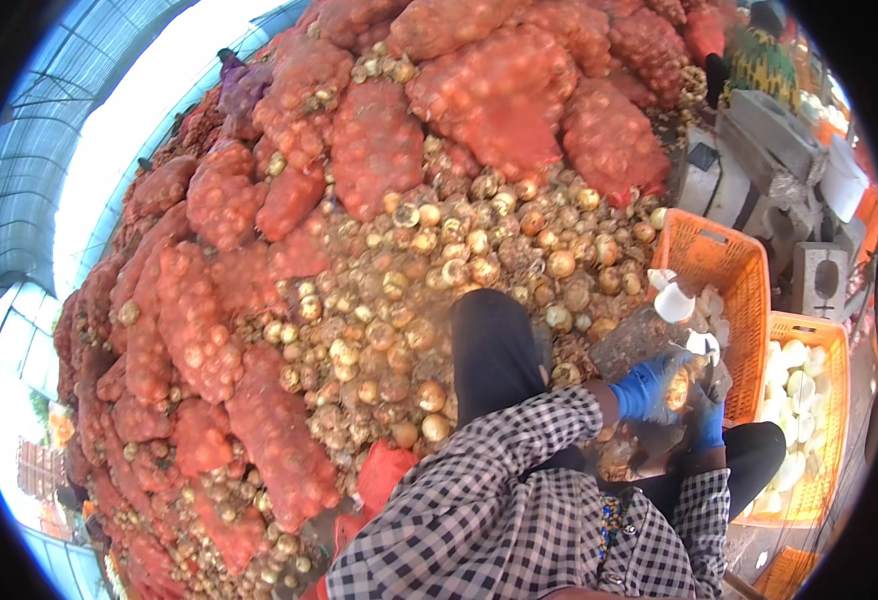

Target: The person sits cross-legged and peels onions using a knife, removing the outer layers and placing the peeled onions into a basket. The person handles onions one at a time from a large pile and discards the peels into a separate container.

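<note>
My left hand (640,390), in a blue glove, grips an onion (677,393) with brown-yellow skin. Close against that onion's right side is my right hand (709,421), also gloved in blue and curled. Whether it holds a tool is unclear, as the fingers are blurred and partly hidden. Just beyond both hands, a bright white piece (702,343) with a dark edge shows, too blurred to name. A white cup-like object (674,303) sits farther off, at the near side of an orange plastic crate (755,300). Several pale objects lie inside this crate.
Loose onions (409,300) cover the ground to my left and ahead. Red mesh sacks of onions (491,97) are heaped behind them. A second orange crate (838,420) at right holds peeled white onions (795,397). Concrete blocks (776,142) and another person (761,60) are at upper right.
</note>
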